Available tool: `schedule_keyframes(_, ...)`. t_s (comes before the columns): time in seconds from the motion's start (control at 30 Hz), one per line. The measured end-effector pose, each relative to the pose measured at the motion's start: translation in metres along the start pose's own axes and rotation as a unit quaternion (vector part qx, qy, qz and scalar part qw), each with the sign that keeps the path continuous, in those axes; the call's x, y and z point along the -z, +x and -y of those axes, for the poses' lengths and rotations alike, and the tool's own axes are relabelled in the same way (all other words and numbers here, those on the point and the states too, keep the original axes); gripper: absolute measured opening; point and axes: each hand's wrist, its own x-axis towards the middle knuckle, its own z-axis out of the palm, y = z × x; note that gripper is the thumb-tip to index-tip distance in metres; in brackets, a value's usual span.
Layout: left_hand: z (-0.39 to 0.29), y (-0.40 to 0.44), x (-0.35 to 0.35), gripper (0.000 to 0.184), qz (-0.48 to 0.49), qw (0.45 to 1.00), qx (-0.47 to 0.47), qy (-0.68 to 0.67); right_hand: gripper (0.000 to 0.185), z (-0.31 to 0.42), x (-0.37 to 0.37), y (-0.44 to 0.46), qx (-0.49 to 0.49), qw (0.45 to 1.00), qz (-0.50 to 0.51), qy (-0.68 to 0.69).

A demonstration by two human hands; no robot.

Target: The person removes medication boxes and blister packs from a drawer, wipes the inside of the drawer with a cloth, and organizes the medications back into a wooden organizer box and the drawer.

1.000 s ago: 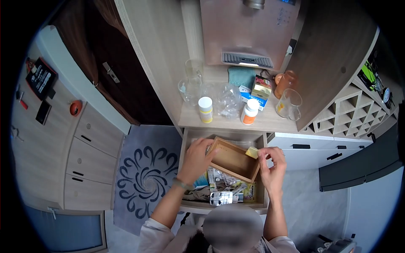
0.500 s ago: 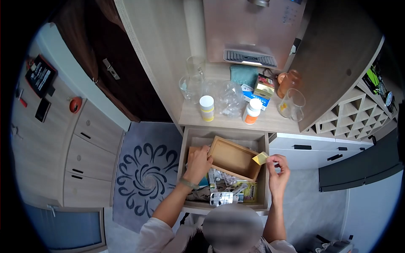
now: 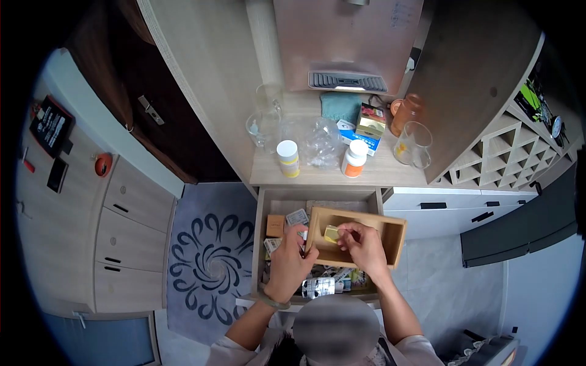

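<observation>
A wooden box (image 3: 390, 243) lies tilted across the open drawer (image 3: 261, 213), its right end over the drawer's right side. My right hand (image 3: 363, 244) pinches a small yellow packet (image 3: 331, 233) above the inside of the box. At the box's left end is my left hand (image 3: 290, 262), its thumb against the wood and its fingers closed around a small white item, partly hidden. In the drawer are a small brown box (image 3: 275, 226), a white packet (image 3: 297, 218) and a silver blister pack (image 3: 318, 287).
On the counter (image 3: 317, 177) stand a yellow-labelled bottle (image 3: 288, 160), an orange-labelled bottle (image 3: 354, 160), clear plastic packaging (image 3: 320, 141), a glass mug (image 3: 413, 145), small cartons (image 3: 370, 121) and an orange jug (image 3: 408, 114). A patterned rug (image 3: 213, 262) covers the floor at left.
The wooden box has shifted right and turned, uncovering the drawer's left part. My right hand has brought the yellow packet left over the box. My left hand now has a small white item at its fingers.
</observation>
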Motion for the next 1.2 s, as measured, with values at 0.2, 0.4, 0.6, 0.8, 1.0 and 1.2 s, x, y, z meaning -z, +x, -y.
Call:
schedule_keyframes(0.2,-0.005,-0.011,0.002,0.038,0.024,0.998,0.046,-0.043,0.016,-0.007,-0.014,0.021,-0.03,0.997,0.064,-0.032)
schedule_keyframes(0.4,-0.007,-0.015,0.006,0.037,0.04,0.997,0.051,-0.046,0.02,-0.03,-0.026,0.023,-0.004,0.995,0.066,-0.072)
schedule_keyframes(0.6,0.0,-0.013,0.005,0.035,0.036,0.995,0.068,-0.055,0.023,0.036,0.003,-0.029,0.131,0.972,-0.02,-0.196)
schedule_keyframes(0.8,-0.008,-0.007,0.014,0.037,0.07,0.994,0.063,-0.062,0.044,0.024,0.079,-0.056,0.205,0.9,-0.293,-0.249)
schedule_keyframes(1.0,-0.021,0.005,0.003,0.036,0.024,0.999,-0.042,0.0,0.078,-0.034,0.082,-0.07,-0.044,0.949,-0.158,0.268)
schedule_keyframes(1.2,-0.033,0.028,-0.017,0.027,0.182,0.897,-0.327,0.234,0.069,-0.025,0.063,-0.081,-0.04,0.943,-0.203,0.262)
